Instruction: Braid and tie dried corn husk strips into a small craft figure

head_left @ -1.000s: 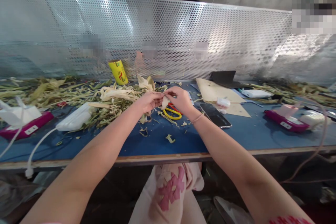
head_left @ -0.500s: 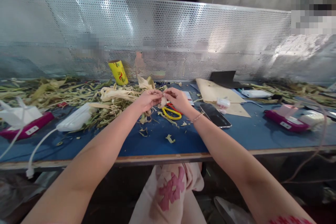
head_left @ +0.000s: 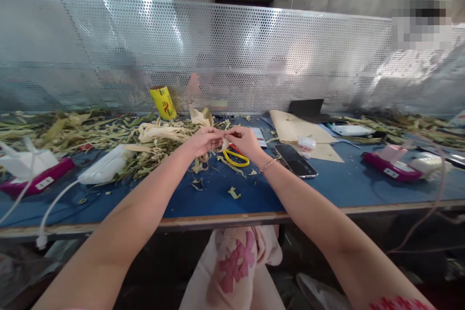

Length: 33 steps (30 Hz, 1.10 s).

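My left hand point(head_left: 206, 141) and my right hand point(head_left: 247, 142) meet over the middle of the table, their fingertips pinched together. Between them is a small pale piece of dried husk point(head_left: 225, 145), partly covered by the fingers. Just beneath lies a yellow loop point(head_left: 238, 161) with a red part beside it, perhaps scissor handles. Left of my hands spreads a heap of dried husks and leaves point(head_left: 163, 133). Small scraps point(head_left: 234, 193) lie on the blue table point(head_left: 210, 203) in front.
A yellow cardboard tube point(head_left: 163, 102) stands tilted behind the heap. To the right are a phone point(head_left: 296, 161), a small white case point(head_left: 307, 143) and brown paper point(head_left: 290, 126). Purple power strips point(head_left: 390, 167) with cables lie at both sides. A perforated metal screen point(head_left: 232, 58) closes the back.
The view has shifted slightly. My right hand's fingers have moved a little over the husk piece, which hangs lower and narrower between the hands.
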### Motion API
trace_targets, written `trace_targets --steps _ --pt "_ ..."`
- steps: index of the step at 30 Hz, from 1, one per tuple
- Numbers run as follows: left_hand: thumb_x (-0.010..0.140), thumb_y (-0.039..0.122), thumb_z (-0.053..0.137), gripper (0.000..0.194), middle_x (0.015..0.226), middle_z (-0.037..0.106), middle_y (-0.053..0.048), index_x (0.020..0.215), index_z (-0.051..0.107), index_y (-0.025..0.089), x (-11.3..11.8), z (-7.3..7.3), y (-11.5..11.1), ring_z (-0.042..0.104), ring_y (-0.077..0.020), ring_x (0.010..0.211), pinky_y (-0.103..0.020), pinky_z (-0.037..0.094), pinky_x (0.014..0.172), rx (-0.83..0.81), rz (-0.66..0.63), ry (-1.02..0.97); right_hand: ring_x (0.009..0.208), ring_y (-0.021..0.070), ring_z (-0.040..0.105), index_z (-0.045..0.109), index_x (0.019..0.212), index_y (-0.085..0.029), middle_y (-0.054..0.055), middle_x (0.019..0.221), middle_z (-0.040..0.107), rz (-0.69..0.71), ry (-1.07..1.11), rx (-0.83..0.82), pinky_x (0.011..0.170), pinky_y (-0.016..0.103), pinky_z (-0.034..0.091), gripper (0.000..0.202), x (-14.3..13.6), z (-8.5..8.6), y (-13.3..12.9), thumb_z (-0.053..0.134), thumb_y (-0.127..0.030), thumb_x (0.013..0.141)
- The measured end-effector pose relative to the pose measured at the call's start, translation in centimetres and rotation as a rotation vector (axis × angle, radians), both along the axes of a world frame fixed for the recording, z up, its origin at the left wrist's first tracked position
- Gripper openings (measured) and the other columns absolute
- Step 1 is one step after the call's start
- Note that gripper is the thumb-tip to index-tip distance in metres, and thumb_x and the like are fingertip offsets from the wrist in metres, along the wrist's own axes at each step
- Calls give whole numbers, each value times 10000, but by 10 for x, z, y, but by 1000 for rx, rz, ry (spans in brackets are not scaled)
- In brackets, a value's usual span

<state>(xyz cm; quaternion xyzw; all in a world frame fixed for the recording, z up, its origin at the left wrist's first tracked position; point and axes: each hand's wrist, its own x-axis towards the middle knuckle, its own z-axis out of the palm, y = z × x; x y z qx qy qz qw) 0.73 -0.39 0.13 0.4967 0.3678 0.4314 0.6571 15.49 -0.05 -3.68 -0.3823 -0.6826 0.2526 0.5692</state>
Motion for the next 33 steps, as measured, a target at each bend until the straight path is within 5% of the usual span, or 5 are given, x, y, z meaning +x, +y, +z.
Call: trace_targets --steps 12,20,26,33 --pt "583 12 688 170 539 613 -4 637 550 96 -2 -3 6 578 -60 482 -163 479 535 56 10 39 630 120 603 664 717 -167 21 694 670 81 92 -162 647 272 500 121 1 14 -8 611 -246 642" --pt "591 -3 672 167 575 621 -10 680 567 90 -3 -3 7 592 -66 521 -181 497 575 63 -17 82 662 124 604 649 726 -166 28 728 663 28 -48 -81 662 271 493 98 2 12 -8 590 -224 672" --pt "591 14 674 126 563 621 -34 673 599 74 -7 -1 7 596 -84 512 -195 505 568 91 -49 112 746 126 598 636 753 -181 34 782 654 -53 -278 147 715 274 473 92 5 14 -12 557 -186 708" --pt "515 118 752 224 623 635 -31 709 641 102 -16 2 9 590 -91 566 -208 488 584 243 -136 223 714 110 600 503 861 -183 -8 736 620 39 -94 17 701 254 471 185 -2 8 -9 571 -202 691"
